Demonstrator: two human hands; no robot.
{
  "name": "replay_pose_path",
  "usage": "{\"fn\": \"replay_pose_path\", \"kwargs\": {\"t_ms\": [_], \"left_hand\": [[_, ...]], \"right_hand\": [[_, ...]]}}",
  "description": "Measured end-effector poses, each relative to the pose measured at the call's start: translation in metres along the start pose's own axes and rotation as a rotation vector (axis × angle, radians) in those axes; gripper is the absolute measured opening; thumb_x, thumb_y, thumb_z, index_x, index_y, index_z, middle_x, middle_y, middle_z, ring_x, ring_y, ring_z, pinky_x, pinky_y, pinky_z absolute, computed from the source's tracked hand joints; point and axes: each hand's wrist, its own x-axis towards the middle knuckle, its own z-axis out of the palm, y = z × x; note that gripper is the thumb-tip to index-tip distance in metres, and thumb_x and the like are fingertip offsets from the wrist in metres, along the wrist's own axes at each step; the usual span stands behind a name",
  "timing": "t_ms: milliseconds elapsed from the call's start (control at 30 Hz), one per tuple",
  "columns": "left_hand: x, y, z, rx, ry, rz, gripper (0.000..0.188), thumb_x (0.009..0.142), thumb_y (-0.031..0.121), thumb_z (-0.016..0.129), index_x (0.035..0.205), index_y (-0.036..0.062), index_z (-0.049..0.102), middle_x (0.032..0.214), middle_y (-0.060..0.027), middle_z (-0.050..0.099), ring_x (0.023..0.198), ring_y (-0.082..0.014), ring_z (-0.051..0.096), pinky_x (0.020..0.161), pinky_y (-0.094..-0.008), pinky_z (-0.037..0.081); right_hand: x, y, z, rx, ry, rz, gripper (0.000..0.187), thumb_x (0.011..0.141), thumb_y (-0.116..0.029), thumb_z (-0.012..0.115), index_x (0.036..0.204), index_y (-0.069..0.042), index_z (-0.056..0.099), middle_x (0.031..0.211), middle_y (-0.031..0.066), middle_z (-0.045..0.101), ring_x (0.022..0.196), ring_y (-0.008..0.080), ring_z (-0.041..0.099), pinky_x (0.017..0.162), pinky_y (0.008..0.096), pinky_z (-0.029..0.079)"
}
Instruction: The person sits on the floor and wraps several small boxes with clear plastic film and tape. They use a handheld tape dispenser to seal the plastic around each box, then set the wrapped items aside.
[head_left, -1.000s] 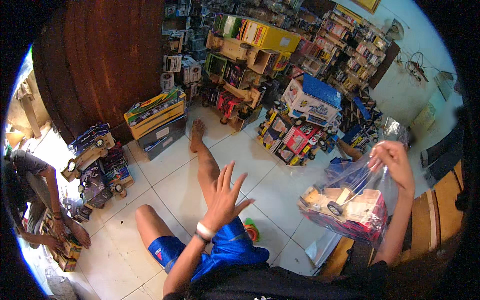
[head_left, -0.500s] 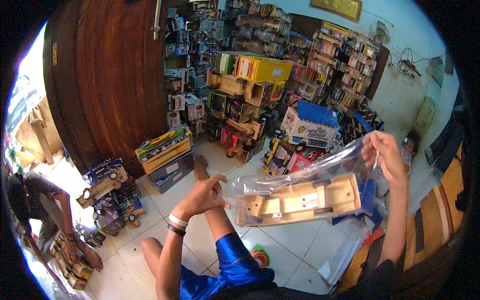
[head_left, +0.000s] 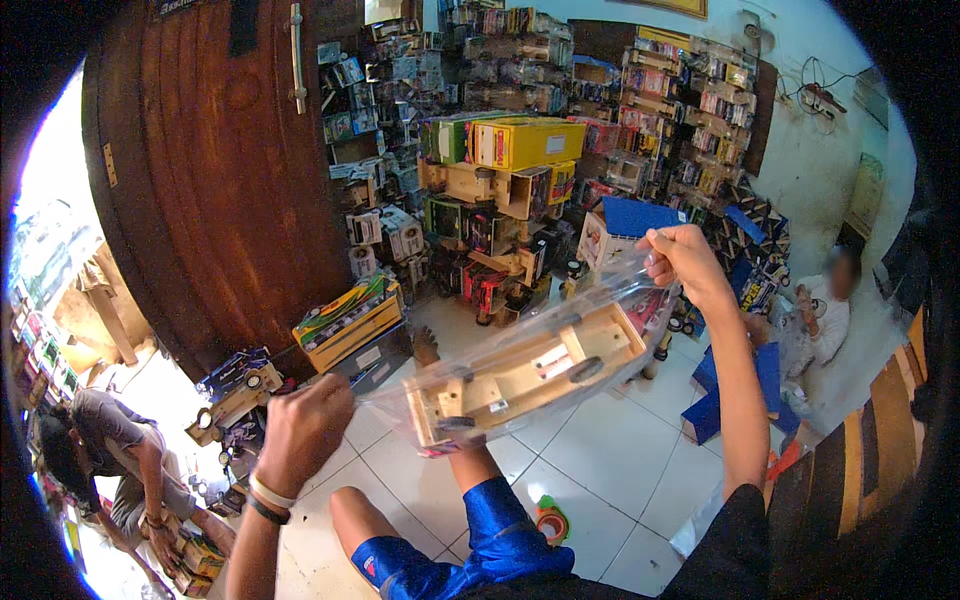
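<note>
A wooden toy truck (head_left: 525, 375) hangs in a clear plastic bag (head_left: 625, 285) before me, tilted up to the right. Its bare wooden underside and dark wheels face me. My right hand (head_left: 685, 265) pinches the bag's upper right corner. At the bag's other end, my left hand (head_left: 310, 425) is closed on the gathered plastic, its fingers slightly blurred. Neither hand touches the truck itself.
Below the bag, a tape dispenser (head_left: 550, 522) lies on the tiled floor. Stacked toy trucks (head_left: 500, 190) stand ahead. Two people sit nearby, one at left (head_left: 130, 460), one at right (head_left: 825, 310). Blue boxes (head_left: 740, 385) lie at right; a wooden crate (head_left: 350, 325) stands left.
The bagged truck has shifted left and tilted, its right end rising. My left hand has moved left and down and closed on the bag; my right hand has moved left.
</note>
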Motion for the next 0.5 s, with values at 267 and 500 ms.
{"fn": "replay_pose_path", "kwargs": {"t_ms": [267,500], "left_hand": [[0.033,-0.045,-0.059,-0.130,0.214,-0.179,0.008,0.085,-0.003,0.072,0.087,-0.0002,0.064,0.083,-0.0215,0.065,0.073,-0.0404,0.064,0.067,-0.0440,0.051],[-0.038,-0.050,-0.095,-0.044,-0.146,-0.234,0.015,0.086,-0.002,0.072,0.099,0.0014,0.067,0.084,-0.0178,0.070,0.076,-0.0397,0.069,0.068,-0.0442,0.055]], "right_hand": [[0.062,-0.023,0.081,0.173,0.176,-0.116,0.032,0.102,-0.020,0.074,0.121,0.001,0.059,0.080,0.0088,0.072,0.063,0.0121,0.064,0.054,0.0285,0.051],[0.085,-0.043,0.122,0.192,-0.082,-0.123,0.036,0.105,-0.015,0.067,0.133,-0.003,0.046,0.086,0.0128,0.075,0.062,0.0157,0.069,0.050,0.0316,0.056]]}}
